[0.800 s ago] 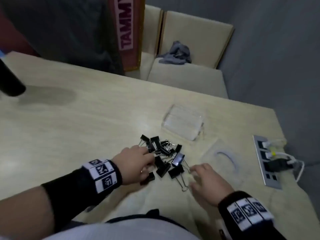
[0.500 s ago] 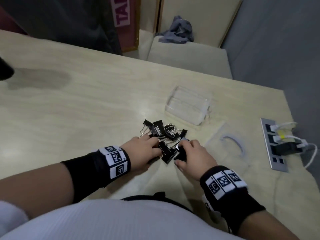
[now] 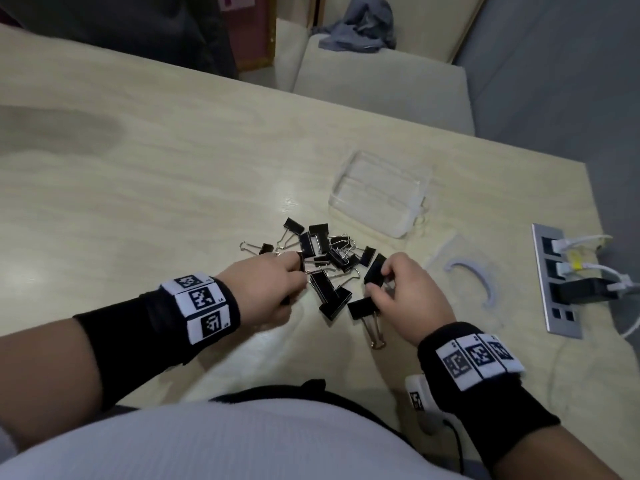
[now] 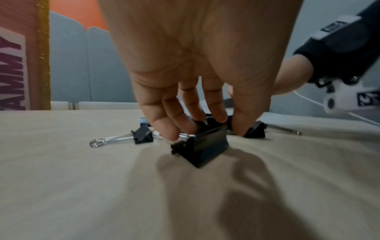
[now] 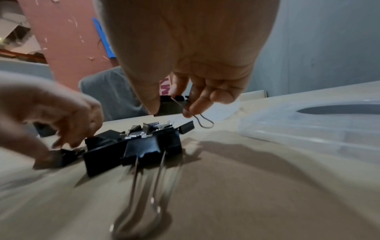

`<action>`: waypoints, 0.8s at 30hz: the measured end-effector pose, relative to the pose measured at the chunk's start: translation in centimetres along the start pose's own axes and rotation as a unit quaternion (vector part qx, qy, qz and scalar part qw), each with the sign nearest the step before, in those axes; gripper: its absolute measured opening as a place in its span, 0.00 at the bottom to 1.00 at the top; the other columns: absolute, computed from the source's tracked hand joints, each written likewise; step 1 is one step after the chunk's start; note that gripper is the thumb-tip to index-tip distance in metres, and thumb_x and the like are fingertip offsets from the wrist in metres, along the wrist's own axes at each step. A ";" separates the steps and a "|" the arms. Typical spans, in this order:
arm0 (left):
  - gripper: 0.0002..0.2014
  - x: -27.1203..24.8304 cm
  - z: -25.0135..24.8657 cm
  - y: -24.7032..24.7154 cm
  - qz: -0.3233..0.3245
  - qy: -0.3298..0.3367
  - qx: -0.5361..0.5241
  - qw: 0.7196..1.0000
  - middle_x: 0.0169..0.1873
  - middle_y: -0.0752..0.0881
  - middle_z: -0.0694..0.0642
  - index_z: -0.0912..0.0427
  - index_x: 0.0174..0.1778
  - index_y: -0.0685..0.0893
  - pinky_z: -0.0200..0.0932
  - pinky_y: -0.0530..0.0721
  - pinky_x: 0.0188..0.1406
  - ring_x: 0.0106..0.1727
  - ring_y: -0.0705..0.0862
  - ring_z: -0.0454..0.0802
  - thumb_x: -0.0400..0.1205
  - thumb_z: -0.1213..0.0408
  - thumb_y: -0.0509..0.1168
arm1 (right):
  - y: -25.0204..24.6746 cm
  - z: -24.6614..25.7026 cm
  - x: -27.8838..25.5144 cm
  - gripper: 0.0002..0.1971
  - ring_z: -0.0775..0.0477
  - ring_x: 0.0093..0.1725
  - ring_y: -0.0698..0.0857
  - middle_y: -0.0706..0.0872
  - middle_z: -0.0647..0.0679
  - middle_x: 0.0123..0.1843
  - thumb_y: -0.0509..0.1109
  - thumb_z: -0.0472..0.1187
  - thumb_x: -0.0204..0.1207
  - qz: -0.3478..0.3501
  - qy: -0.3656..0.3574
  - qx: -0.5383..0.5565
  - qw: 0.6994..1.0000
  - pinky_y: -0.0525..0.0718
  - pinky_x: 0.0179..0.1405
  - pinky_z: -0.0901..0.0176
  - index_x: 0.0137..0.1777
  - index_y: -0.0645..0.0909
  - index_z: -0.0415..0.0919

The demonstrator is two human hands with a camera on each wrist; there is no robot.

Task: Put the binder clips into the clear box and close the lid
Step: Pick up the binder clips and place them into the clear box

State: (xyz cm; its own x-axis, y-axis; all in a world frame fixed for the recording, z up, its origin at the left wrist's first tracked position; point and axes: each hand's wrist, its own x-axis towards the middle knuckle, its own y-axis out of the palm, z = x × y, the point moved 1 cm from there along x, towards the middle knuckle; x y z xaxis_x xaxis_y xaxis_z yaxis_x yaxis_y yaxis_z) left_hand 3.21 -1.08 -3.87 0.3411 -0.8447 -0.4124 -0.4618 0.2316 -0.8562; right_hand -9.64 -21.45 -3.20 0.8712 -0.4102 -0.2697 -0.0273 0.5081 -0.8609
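Black binder clips (image 3: 325,268) lie heaped on the pale wooden table (image 3: 156,174), just in front of both hands; the clear box (image 3: 379,199) sits at about 1 o'clock from the heap, apart from it, with nothing black showing inside; its lid (image 3: 464,271) lies flat at 3 o'clock from the heap, off the box.

Fingers of the left hand (image 3: 268,289) are curled narrow round 1 clip (image 4: 202,144) at the heap's 9 o'clock edge, tips pressed on its body while it sits tilted on the table; the right hand (image 3: 408,292) pinches 1 clip (image 3: 375,270) between thumb and fingers at the 3 o'clock edge, clear of the table, a wire handle dangling beside a fingertip.

Risks, as I judge them: the wire handles in the heap look interlocked, so a lifted clip may drag a neighbour along and drop it short of the box; the left grip is on a smooth sloped body and could slip as the clip leaves the table; the dangling handle of the right clip could snag on the box rim; a long-handled clip (image 3: 367,317) lies at 6 o'clock, under the right wrist, and a sweep of that wrist could knock it towards the table edge; the light box may slide if clips are tossed in; handles left sticking up could keep the lid from seating.
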 end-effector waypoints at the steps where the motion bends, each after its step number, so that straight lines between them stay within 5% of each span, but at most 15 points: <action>1: 0.11 -0.2 0.1 0.1 0.008 -0.010 0.018 1.000 0.56 0.75 0.51 0.49 0.51 0.79 0.51 0.85 0.44 0.50 0.80 0.55 0.74 0.55 0.65 | -0.4 0.1 0.3 0.16 0.47 0.49 0.82 0.83 0.49 0.52 0.70 0.50 0.75 -0.014 0.001 0.019 1.000 0.77 0.44 0.56 0.60 0.72 0.48; 3: 0.12 -0.5 0.3 0.5 0.014 -0.009 0.039 0.999 0.60 0.72 0.53 0.48 0.56 0.77 0.51 0.85 0.45 0.52 0.79 0.56 0.77 0.56 0.63 | -1.3 0.5 1.2 0.27 0.47 0.60 0.81 0.82 0.47 0.65 0.68 0.49 0.77 -0.029 -0.001 0.030 0.999 0.78 0.57 0.56 0.74 0.67 0.47; 6: 0.11 -0.4 0.4 0.8 0.010 -0.013 0.037 0.999 0.62 0.71 0.54 0.49 0.57 0.79 0.53 0.85 0.49 0.53 0.78 0.59 0.80 0.57 0.61 | -2.0 1.0 3.3 0.33 0.40 0.69 0.76 0.76 0.41 0.73 0.64 0.51 0.80 -0.011 0.015 -0.021 1.000 0.76 0.68 0.46 0.82 0.56 0.45; 11: 0.09 -0.2 0.3 0.4 0.004 -0.008 0.017 1.000 0.59 0.73 0.54 0.56 0.54 0.80 0.53 0.84 0.49 0.53 0.80 0.60 0.80 0.60 0.61 | -1.9 1.0 5.5 0.31 0.34 0.69 0.75 0.75 0.37 0.71 0.61 0.50 0.80 0.054 0.076 -0.083 0.992 0.76 0.64 0.41 0.81 0.57 0.46; 18: 0.11 -1.1 -0.3 -1.7 -0.058 0.035 -0.058 0.996 0.54 0.80 0.55 0.57 0.46 0.82 0.45 0.80 0.42 0.45 0.83 0.57 0.69 0.62 0.69 | -1.6 0.5 3.5 0.28 0.35 0.66 0.75 0.77 0.38 0.67 0.64 0.46 0.78 0.057 0.055 -0.079 0.994 0.77 0.61 0.43 0.77 0.61 0.48; 21: 0.13 -1.3 -0.4 -2.8 -0.063 0.064 -0.103 0.991 0.50 0.83 0.51 0.53 0.52 0.83 0.44 0.82 0.46 0.46 0.82 0.50 0.72 0.64 0.68 | -1.8 0.1 2.1 0.29 0.36 0.65 0.76 0.77 0.38 0.66 0.65 0.46 0.77 0.076 0.043 -0.080 0.993 0.78 0.62 0.43 0.77 0.62 0.49; 24: 0.16 -0.8 -0.6 -4.3 -0.091 0.116 -0.174 0.974 0.51 0.84 0.49 0.49 0.58 0.87 0.23 0.75 0.45 0.42 0.79 0.30 0.75 0.65 0.68 | -2.2 -0.4 0.9 0.29 0.37 0.66 0.77 0.77 0.40 0.67 0.66 0.46 0.77 0.101 0.037 -0.090 0.990 0.79 0.64 0.42 0.77 0.61 0.52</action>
State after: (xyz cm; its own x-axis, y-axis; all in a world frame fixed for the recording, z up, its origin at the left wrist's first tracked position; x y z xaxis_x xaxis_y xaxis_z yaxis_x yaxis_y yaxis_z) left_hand 4.44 -1.64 0.29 0.2677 -0.9522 -0.1467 -0.6744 -0.0765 -0.7344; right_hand -9.00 -23.26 -1.72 0.8008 -0.3727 -0.4689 -0.2897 0.4441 -0.8479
